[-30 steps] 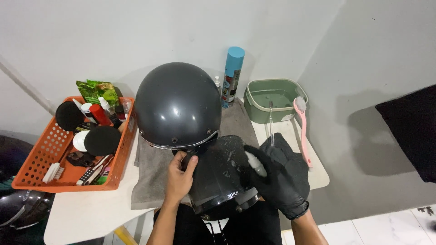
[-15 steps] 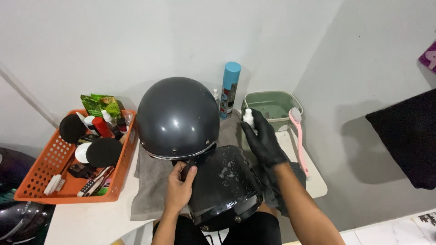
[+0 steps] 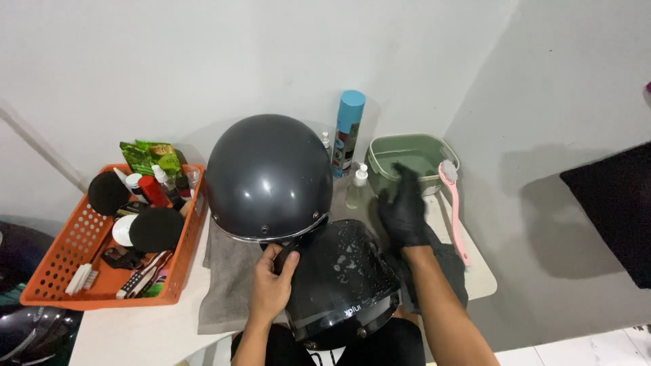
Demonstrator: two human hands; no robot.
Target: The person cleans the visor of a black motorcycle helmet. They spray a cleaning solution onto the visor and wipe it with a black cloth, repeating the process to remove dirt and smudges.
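Note:
A glossy dark grey helmet (image 3: 268, 176) rests on a grey towel (image 3: 227, 285) on a small white table (image 3: 135, 332). Just in front of it lies a dark visor (image 3: 342, 278), speckled with droplets and reaching over the table's near edge. My bare left hand (image 3: 271, 288) grips the visor's left end, right under the helmet's rim. My right hand (image 3: 403, 210), in a black glove, hovers with fingers apart between the visor and a green basin (image 3: 413, 159), holding nothing. A small clear bottle (image 3: 357, 186) with a white cap stands just to its left.
An orange basket (image 3: 102, 251) at the left holds black sponges, small bottles, brushes and a green packet. A tall spray can with a blue cap (image 3: 348, 132) stands behind the helmet. A pink long-handled brush (image 3: 453, 203) lies beside the basin. Walls close off the back and the right.
My right hand lifted the small bottle from the visor area toward the basin, set it down and let go. The left hand kept its grip.

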